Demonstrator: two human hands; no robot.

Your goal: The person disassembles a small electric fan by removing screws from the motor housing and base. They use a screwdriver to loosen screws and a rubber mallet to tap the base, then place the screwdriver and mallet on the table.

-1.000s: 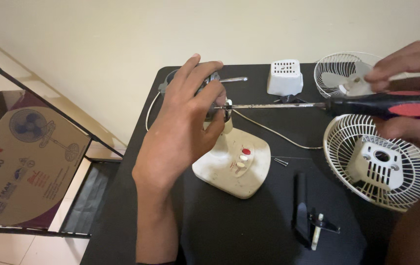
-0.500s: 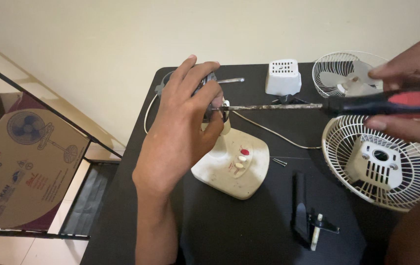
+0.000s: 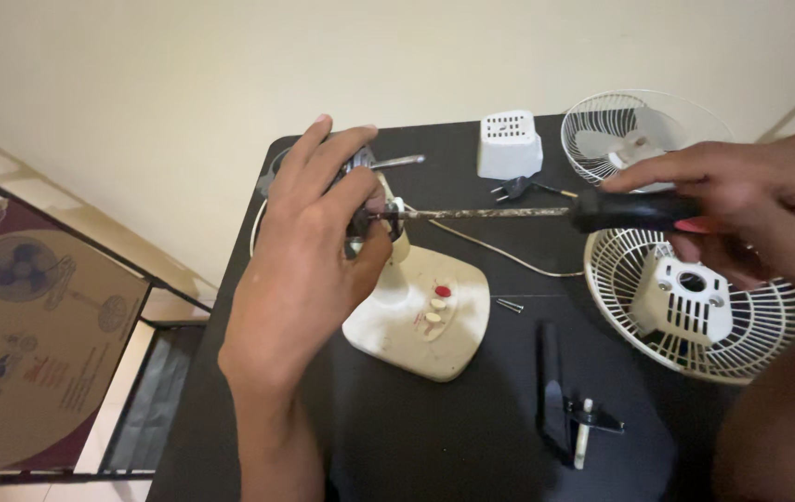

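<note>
On the black table (image 3: 397, 437), toward its left half, stands a cream fan base (image 3: 425, 321) with a red button and pale buttons on top, neck rising to the bare motor (image 3: 365, 200). Gripped from above by the left hand (image 3: 309, 246), fingers curled closed around the motor housing, thumb pressed against its near side, apparently to keep the head from turning or tipping under sideways pressure. Held in the right hand (image 3: 741, 209), wrapped shut around the black and red handle, a long screwdriver (image 3: 509, 213), shaft level and running leftward so that its tip meets the motor just beside the left thumb; kept horizontal, seemingly, because the fastener faces sideways. Laid well apart from the work, on the right side: a white wire grille (image 3: 695, 307) lying flat with a white boxy part in its centre, and behind it a second grille (image 3: 643, 135) with the blade resting inside. Parked at the back edge, a small white vented cover (image 3: 510, 144), with the plug (image 3: 513, 189) and its pale cord trailing across the table toward the base. Left near the base's right corner, one loose screw (image 3: 510, 304), close enough to find again. Nearer the front, a dark flat tool (image 3: 566, 409) with a small white piece on it, untouched. Off to the left, on the floor, a cardboard box (image 3: 26, 353) printed with a fan picture.
</note>
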